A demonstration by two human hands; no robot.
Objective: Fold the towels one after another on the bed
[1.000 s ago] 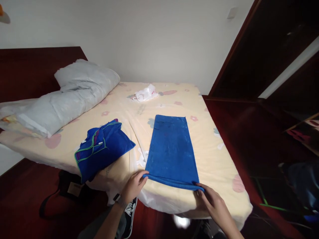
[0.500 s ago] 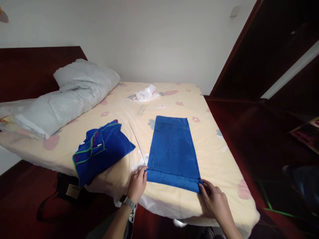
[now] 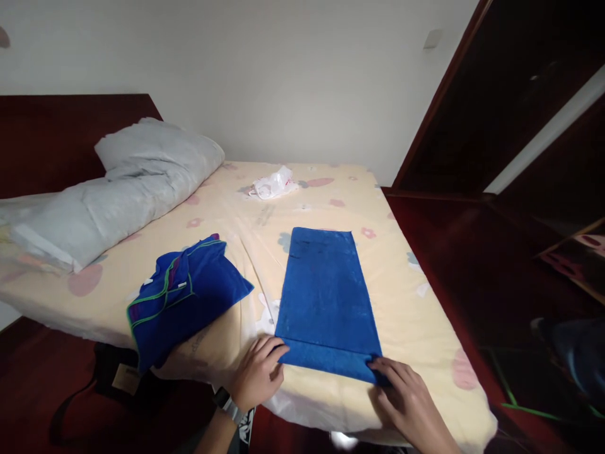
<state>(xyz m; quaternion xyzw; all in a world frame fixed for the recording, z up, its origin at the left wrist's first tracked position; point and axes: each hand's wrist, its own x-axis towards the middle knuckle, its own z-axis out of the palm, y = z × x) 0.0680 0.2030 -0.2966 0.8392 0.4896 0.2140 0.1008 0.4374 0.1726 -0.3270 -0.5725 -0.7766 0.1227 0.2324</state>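
Note:
A blue towel (image 3: 328,290) lies flat on the bed, its near edge folded over into a narrow band. My left hand (image 3: 259,372) rests its fingertips on the band's left end, thumb apart from the fingers. At the right end, the fingers of my right hand (image 3: 405,394) lie on the fold, with the thumb lower and spread away. Neither hand grips the cloth. Left of the towel is a crumpled blue cloth (image 3: 198,296) with green trim, hanging partly over the bed's edge.
A grey quilt (image 3: 137,183) is heaped at the left by the dark headboard (image 3: 70,132). A white plastic bag (image 3: 275,183) lies on the far part of the bed (image 3: 397,296). A black bag (image 3: 108,378) is below the bed's left edge.
Both hands have loosened from pinching the folded corners and now lie with fingers on top of the band. The camera view has shifted slightly; the fold looks much the same.

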